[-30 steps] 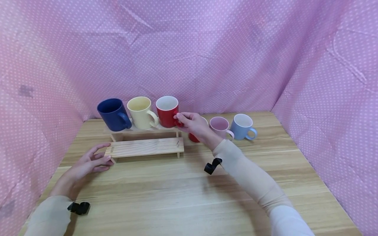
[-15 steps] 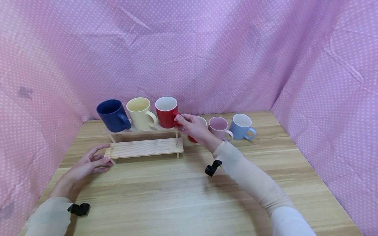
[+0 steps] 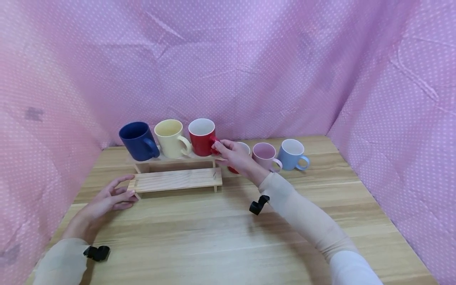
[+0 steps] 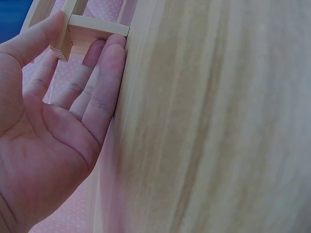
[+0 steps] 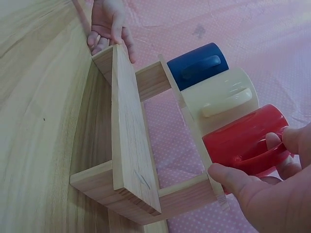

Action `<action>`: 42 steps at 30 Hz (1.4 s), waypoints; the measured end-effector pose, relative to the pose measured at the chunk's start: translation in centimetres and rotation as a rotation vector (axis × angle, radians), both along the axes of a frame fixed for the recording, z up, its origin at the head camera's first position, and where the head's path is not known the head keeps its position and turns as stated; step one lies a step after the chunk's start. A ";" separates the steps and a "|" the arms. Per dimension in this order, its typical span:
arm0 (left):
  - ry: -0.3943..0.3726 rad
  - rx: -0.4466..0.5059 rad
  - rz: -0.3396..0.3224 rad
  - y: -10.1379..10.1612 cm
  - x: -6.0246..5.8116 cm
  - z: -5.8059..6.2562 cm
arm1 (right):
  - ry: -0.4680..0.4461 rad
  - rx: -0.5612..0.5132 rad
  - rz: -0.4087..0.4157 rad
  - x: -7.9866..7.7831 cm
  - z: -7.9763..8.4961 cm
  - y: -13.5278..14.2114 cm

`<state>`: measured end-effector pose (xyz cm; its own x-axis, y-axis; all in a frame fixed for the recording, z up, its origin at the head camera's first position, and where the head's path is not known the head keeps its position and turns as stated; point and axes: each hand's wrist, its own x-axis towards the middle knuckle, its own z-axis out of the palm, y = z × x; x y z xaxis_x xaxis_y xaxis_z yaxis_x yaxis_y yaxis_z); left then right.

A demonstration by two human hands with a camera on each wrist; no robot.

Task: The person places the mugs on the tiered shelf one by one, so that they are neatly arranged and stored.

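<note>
In the head view a red mug stands upright on the upper board of a two-tier wooden shelf, at its right end. My right hand pinches the mug's handle. The right wrist view shows fingertips around the red handle, and one digit stretched out at the upper board's edge. My left hand holds the left end of the shelf's lower board, thumb and fingers on either side. Left of the red mug stand a cream-yellow mug and a navy mug, handles turned to the right.
Right of the shelf, on the wooden table, stand a second red mug, partly hidden by my right hand, a pink mug and a light blue mug. Pink dotted cloth hangs behind and at both sides.
My right hand has shifted slightly lower at the red mug's handle, its lower fingers looser. The mugs, the shelf and my left hand stay in place.
</note>
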<state>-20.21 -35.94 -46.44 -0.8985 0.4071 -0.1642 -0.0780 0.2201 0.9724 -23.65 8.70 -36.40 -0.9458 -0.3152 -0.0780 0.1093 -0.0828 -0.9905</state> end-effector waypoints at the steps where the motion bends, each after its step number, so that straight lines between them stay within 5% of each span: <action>1: -0.005 0.002 0.001 0.1 -0.1 -0.1 | -0.001 -0.002 0.001 0.0 -0.1 0.1; 8: -0.013 0.000 0.012 0.6 -0.3 -0.7 | 0.022 0.076 -0.005 0.5 0.1 2.0; 13: 0.006 -0.006 0.014 0.4 -0.1 -0.6 | 0.151 0.198 -0.006 1.4 1.0 4.7; 24: 0.018 -0.030 0.017 0.1 -0.1 -0.3 | 0.485 0.371 -0.246 2.1 1.5 14.0; 31: 0.014 -0.022 0.019 0.0 -0.1 -0.2 | 0.445 0.450 -0.363 2.8 0.5 19.8; 42: 0.003 -0.013 0.030 0.1 0.1 0.0 | 0.299 0.582 -0.298 3.4 -3.6 24.4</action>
<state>-20.16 -35.87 -46.42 -0.9106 0.3781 -0.1669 -0.0822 0.2302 0.9697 -20.20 33.07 -40.04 -0.9923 -0.0264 0.1209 -0.1186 0.4839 -0.8671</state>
